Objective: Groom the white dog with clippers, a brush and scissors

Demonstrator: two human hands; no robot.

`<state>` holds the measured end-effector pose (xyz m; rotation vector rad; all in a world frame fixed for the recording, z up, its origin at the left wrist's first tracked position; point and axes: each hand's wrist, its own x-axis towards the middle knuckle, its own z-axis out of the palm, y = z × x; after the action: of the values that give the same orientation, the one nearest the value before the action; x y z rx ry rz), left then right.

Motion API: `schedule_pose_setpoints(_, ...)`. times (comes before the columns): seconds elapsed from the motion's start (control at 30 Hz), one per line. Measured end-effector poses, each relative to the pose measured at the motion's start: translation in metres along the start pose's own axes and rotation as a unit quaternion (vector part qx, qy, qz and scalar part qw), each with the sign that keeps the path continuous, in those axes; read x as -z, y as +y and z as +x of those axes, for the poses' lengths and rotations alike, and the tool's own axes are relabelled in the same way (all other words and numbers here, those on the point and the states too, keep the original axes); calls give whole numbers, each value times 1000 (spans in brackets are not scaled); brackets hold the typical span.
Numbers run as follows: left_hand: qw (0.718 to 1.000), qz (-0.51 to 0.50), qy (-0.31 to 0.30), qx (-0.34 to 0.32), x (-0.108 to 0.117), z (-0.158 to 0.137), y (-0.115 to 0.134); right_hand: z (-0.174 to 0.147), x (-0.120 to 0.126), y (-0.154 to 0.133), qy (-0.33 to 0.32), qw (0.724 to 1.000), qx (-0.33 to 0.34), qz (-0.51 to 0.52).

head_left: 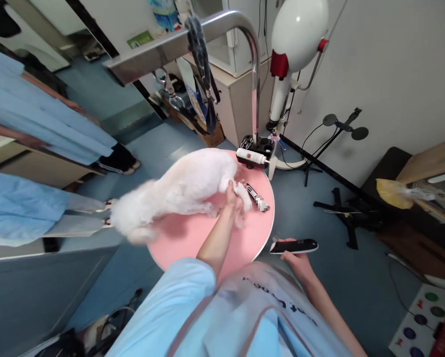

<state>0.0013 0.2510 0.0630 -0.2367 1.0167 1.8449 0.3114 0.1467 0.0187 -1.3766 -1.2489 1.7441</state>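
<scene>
A white, fluffy dog (196, 173) stands on a round pink grooming table (185, 243), its far end reaching past the table's left edge. My left hand (234, 199) is closed around one of its legs (244, 194), near the right side of the table. Off the table's front right edge, my right hand (296, 259) grips a black hair clipper (300, 246), which is apart from the dog. Beside the held leg lies a black and silver tool (252, 191), its lower end blurred out.
A metal arm (222, 25) with a dark hanging loop (200, 54) rises over the table. At its base sit a black tool holder (261, 145) and a white bottle (250, 157). A white dryer (300, 34) stands behind. People in blue smocks (18, 208) are at left.
</scene>
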Motion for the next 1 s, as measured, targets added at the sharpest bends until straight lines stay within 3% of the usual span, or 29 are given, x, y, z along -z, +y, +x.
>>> schedule_pose_setpoints(0.13, 995, -65, -38, 59, 5, -41, 7, 14, -14, -19, -33, 998, -19, 42)
schedule_pose_setpoints(0.3, 988, -39, 3, 148, 22, -72, 6, 30, -45, -55, -73, 993, 17, 92)
schedule_pose_setpoints(0.53, 969, -15, -63, 238, 32, -108, 17, 35, -89, -99, -139, 983, 114, 25)
schedule_pose_setpoints(0.7, 965, -30, -77, 247, 34, -117, 28, 13, -108, -104, -182, 969, 170, -11)
schedule_pose_setpoints(0.87, 970, -76, -58, 221, 30, -119, 28, 5, -113, -102, -87, 977, 193, -28)
schedule_pose_setpoints(1.0, 974, -127, -34, 187, 24, -121, 28, -3, -116, -103, -108, 969, 214, -64)
